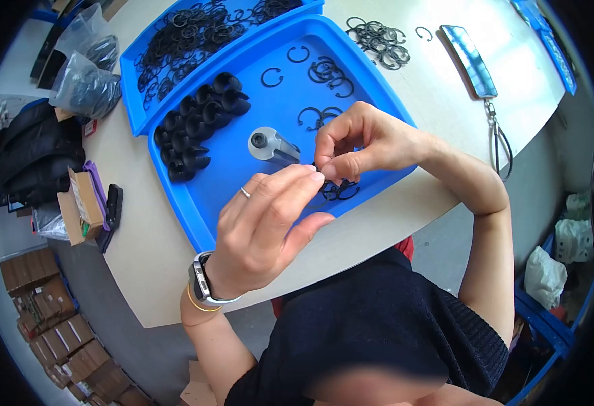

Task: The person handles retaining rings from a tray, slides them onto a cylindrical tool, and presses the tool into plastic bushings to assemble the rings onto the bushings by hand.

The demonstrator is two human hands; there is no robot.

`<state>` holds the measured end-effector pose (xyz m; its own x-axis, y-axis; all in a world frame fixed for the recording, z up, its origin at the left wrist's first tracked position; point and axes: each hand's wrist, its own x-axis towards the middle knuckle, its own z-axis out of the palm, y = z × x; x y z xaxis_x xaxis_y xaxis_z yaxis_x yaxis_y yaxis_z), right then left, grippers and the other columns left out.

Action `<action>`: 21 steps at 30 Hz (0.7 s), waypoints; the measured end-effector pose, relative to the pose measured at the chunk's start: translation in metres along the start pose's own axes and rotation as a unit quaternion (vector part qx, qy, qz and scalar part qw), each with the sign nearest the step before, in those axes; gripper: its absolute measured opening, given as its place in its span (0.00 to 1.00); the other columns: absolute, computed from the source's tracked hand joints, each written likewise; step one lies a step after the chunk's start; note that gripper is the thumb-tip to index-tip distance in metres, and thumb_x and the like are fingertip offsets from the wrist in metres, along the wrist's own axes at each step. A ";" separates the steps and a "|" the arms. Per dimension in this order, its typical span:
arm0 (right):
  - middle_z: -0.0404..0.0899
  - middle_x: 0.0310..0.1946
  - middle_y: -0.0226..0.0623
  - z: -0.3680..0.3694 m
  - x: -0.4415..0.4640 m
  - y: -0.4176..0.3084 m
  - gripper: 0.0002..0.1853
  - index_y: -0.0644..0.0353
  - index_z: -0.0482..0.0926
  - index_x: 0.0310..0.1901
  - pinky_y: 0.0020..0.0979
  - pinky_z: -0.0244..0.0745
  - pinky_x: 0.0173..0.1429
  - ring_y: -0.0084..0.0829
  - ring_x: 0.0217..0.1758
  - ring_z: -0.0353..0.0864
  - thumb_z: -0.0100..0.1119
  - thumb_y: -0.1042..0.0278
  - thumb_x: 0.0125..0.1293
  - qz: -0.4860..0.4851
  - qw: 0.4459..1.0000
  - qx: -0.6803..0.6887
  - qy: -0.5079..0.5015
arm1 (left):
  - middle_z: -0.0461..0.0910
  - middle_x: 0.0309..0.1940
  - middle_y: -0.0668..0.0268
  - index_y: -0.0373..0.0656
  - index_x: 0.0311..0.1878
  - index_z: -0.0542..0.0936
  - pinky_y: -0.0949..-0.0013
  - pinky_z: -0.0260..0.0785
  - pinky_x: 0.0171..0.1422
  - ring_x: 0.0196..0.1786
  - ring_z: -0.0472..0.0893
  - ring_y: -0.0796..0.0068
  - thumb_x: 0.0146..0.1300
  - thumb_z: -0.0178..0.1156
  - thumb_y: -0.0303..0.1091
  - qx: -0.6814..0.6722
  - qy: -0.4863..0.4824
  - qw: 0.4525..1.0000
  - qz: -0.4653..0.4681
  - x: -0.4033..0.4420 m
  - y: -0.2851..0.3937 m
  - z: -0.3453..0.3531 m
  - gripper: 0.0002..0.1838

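My left hand [259, 220], with a ring and a watch, is raised over the blue tray [226, 176]. Its fingers are pressed together, the thumb a little apart. Against its fingertips, my right hand [361, 145] closes in a pinch. A small dark bit shows where the fingertips meet; most of it is hidden. Just beyond them stands a grey metal cylinder [273, 146] with a round top. Black open rings [272, 77] lie in the tray, some partly under my hands. Rows of black curved pieces [205, 116] sit along the tray's left side.
Behind is another blue tray [130, 81] heaped with black rings. More rings [380, 44] and a phone [469, 61] with a strap lie on the pale table [151, 271]. At left are plastic bags [87, 81], a black backpack [40, 152] and an open cardboard box [80, 206].
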<state>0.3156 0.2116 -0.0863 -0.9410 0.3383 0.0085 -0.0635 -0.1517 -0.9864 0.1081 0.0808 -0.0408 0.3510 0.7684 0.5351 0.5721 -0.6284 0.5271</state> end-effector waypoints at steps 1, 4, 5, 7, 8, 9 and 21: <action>0.83 0.30 0.27 0.001 0.000 0.000 0.11 0.65 0.86 0.42 0.18 0.73 0.33 0.13 0.30 0.77 0.67 0.64 0.72 -0.004 1.000 -0.002 0.003 | 0.85 0.49 0.52 0.38 0.57 0.77 0.63 0.81 0.46 0.48 0.87 0.57 0.52 0.79 0.25 0.024 -0.008 1.000 0.007 -0.001 0.000 0.001 0.29; 0.83 0.30 0.27 0.002 0.000 0.000 0.10 0.65 0.85 0.42 0.18 0.73 0.33 0.13 0.30 0.77 0.67 0.65 0.72 -0.009 1.000 -0.005 0.004 | 0.85 0.49 0.51 0.38 0.58 0.77 0.62 0.82 0.47 0.48 0.86 0.56 0.49 0.81 0.26 0.049 -0.006 0.999 0.013 -0.004 -0.001 0.003 0.33; 0.83 0.30 0.27 0.003 0.000 0.000 0.10 0.65 0.85 0.42 0.18 0.73 0.33 0.13 0.30 0.77 0.67 0.65 0.72 -0.009 1.000 -0.005 0.003 | 0.85 0.49 0.51 0.37 0.58 0.77 0.62 0.82 0.46 0.48 0.87 0.56 0.47 0.81 0.26 0.050 0.004 0.999 0.014 -0.004 -0.001 0.003 0.34; 0.83 0.29 0.26 0.005 -0.001 -0.001 0.10 0.65 0.85 0.42 0.18 0.72 0.33 0.13 0.29 0.76 0.68 0.65 0.72 -0.005 1.000 0.006 0.003 | 0.85 0.49 0.51 0.37 0.58 0.76 0.62 0.82 0.46 0.48 0.87 0.56 0.48 0.81 0.25 0.045 -0.001 0.999 0.008 -0.005 0.000 0.002 0.33; 0.83 0.29 0.26 0.005 -0.001 -0.001 0.10 0.65 0.85 0.42 0.18 0.72 0.33 0.13 0.29 0.76 0.68 0.65 0.72 -0.005 1.000 0.006 0.003 | 0.85 0.50 0.50 0.37 0.58 0.76 0.63 0.82 0.45 0.48 0.87 0.56 0.48 0.81 0.25 0.039 -0.007 0.999 0.002 -0.006 0.000 0.002 0.33; 0.83 0.29 0.26 0.005 -0.001 -0.001 0.09 0.65 0.85 0.42 0.18 0.72 0.33 0.12 0.29 0.76 0.68 0.66 0.72 -0.008 1.000 0.003 0.002 | 0.85 0.50 0.50 0.37 0.58 0.76 0.63 0.82 0.45 0.48 0.87 0.56 0.48 0.81 0.25 0.040 -0.006 0.999 0.002 -0.006 -0.001 0.001 0.33; 0.82 0.28 0.26 0.005 -0.001 -0.004 0.12 0.63 0.86 0.39 0.19 0.71 0.31 0.13 0.27 0.75 0.70 0.61 0.70 -0.003 0.999 0.013 0.034 | 0.83 0.55 0.45 0.40 0.52 0.68 0.60 0.77 0.53 0.48 0.84 0.56 0.54 0.75 0.19 -0.003 0.071 0.997 -0.007 -0.003 -0.013 -0.018 0.28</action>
<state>0.3151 0.2076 -0.0812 -0.9160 0.4012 0.0028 -0.0788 -0.1731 -0.9817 0.0863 0.0847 -0.0377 0.2345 0.7531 0.6147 0.5714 -0.6184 0.5395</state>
